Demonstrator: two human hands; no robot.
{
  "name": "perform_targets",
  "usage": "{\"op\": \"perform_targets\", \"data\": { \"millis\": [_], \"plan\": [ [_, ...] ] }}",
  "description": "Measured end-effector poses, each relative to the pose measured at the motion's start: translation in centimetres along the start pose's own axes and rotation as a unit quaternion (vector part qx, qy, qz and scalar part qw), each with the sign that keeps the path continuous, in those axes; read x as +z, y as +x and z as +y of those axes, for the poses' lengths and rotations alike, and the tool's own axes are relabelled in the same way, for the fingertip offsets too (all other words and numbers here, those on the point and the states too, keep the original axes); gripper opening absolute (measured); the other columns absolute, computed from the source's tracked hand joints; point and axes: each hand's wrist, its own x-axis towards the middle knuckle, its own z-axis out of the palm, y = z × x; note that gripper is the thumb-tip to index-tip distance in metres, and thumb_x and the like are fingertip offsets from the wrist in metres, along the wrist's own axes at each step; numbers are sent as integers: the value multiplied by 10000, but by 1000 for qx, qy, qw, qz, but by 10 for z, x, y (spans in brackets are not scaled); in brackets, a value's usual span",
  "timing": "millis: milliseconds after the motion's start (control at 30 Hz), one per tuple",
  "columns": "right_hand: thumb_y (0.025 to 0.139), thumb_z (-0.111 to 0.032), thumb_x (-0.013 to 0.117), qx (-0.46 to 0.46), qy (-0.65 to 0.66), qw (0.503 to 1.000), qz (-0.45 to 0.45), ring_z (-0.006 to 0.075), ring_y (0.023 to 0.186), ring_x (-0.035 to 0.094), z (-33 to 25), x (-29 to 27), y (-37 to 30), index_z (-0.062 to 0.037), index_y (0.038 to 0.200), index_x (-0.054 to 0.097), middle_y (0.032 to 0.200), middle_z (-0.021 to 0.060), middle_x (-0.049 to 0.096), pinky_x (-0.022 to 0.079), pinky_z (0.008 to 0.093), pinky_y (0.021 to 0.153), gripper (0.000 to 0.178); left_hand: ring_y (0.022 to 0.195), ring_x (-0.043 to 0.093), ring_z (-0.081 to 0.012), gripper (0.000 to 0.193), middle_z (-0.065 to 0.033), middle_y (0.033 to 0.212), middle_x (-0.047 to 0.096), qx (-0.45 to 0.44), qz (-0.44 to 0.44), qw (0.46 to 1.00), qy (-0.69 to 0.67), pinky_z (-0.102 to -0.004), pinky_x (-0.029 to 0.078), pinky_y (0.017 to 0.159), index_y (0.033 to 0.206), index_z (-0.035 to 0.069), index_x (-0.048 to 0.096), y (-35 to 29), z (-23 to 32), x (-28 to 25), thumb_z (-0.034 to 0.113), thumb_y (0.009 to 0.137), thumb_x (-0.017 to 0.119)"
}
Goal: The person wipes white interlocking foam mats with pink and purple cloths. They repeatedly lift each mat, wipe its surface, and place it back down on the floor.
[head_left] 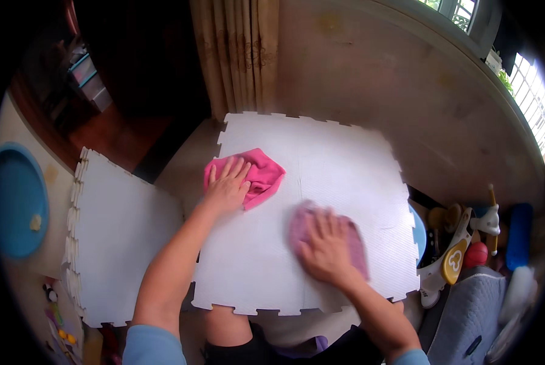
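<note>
A large white foam mat (pixel 339 158) with interlocking toothed edges lies in front of me, above my knees. On its left part is a bright pink cloth (pixel 263 173), and my left hand (pixel 227 185) rests flat on it with fingers spread. Nearer and to the right lies a mauve cloth (pixel 355 243), slightly blurred. My right hand (pixel 326 246) presses flat on that one, its fingers stretched out. Both palms face down, and neither hand wraps round its cloth.
Left of the mat stands a stack of similar white foam mats (pixel 126 225). A blue basin (pixel 20 201) is at the far left. To the right are a white and yellow ride-on toy (pixel 455 261) and a grey quilted item (pixel 473 310). A beige curtain (pixel 236 55) hangs behind.
</note>
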Motion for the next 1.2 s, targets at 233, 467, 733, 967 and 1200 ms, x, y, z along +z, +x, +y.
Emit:
{"op": "perform_targets", "data": {
  "millis": [233, 467, 733, 967, 1200],
  "plan": [
    [976, -494, 496, -49, 50, 997, -28, 476, 1516, 299, -193, 36, 49, 28, 1494, 490, 1597, 303, 380, 200, 651, 1218, 736, 1625, 15, -262, 644, -56, 1759, 105, -8, -124, 992, -18, -576, -37, 1271, 1680, 215, 186, 5, -10, -24, 383, 1079, 347],
    [987, -457, 517, -89, 103, 989, -56, 461, 1549, 237, -102, 20, -38, -66, 1565, 426, 1669, 214, 307, 185, 627, 1231, 703, 1614, 113, -264, 629, -44, 1734, 212, 38, -13, 999, 28, -608, 49, 1278, 1655, 175, 271, -5, -8, -3, 395, 1073, 364],
    [936, -438, 559, -181, 86, 941, -272, 492, 1520, 286, -164, 7, -16, -36, 1443, 571, 1594, 272, 401, 180, 666, 1217, 647, 1605, 148, -275, 627, -60, 1722, 247, 37, -1, 999, 33, -619, 72, 1275, 1648, 160, 287, -8, -7, -3, 390, 1072, 378],
    [952, -503, 574, -132, 100, 985, -49, 419, 1516, 328, -105, 12, -22, -117, 1579, 432, 1632, 172, 393, 193, 628, 1231, 750, 1610, 132, -255, 616, -45, 1724, 245, 32, 0, 999, 16, -619, 60, 1274, 1643, 167, 308, -11, -12, -2, 406, 1077, 352],
    [966, -424, 509, 195, -26, 979, -57, 559, 1537, 152, -30, -1, 53, 102, 1406, 554, 1622, 397, 239, 82, 642, 1246, 687, 1617, 98, -237, 594, -24, 1718, 272, 18, -38, 969, -244, -573, 57, 1281, 1619, 165, 373, 11, -31, 0, 440, 1094, 327]
  ]
}}
